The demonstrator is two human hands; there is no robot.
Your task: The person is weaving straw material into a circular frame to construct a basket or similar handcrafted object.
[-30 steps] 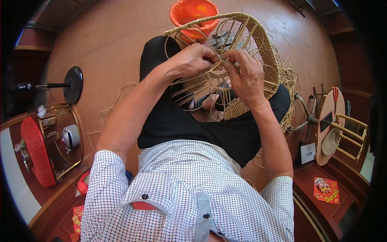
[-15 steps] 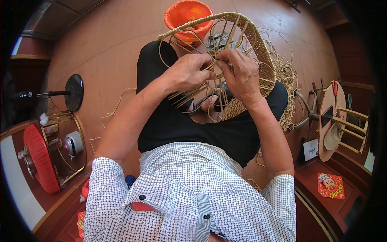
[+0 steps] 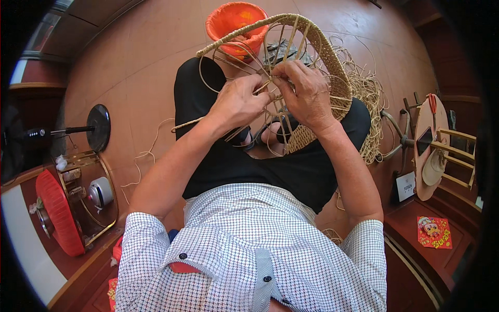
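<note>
A half-woven basket [image 3: 337, 67] of tan cord over a frame of thin rods rests across my lap, its braided rim arching on the far side. My left hand [image 3: 240, 101] pinches the tan cord [image 3: 263, 86] near the middle of the open rods. Close beside it, my right hand [image 3: 304, 93] grips the same spot, thumb and forefinger pressed together on the cord. A loop of cord bows out to the left of my fingers. The exact crossing of cord and rod is partly covered by my fingertips.
Beyond the basket stands an orange-lined bin [image 3: 236, 23]. A tangled heap of cord [image 3: 369, 99] lies on the floor at right. A round board on legs [image 3: 429, 151] holds a phone and a cap. A fan base [image 3: 99, 127] is at left, near a red-covered round object [image 3: 60, 213].
Both hands stay at the middle of the basket, fingers slightly shifted on the cord. The view has turned a little, and a rod end now shows left of my left wrist.
</note>
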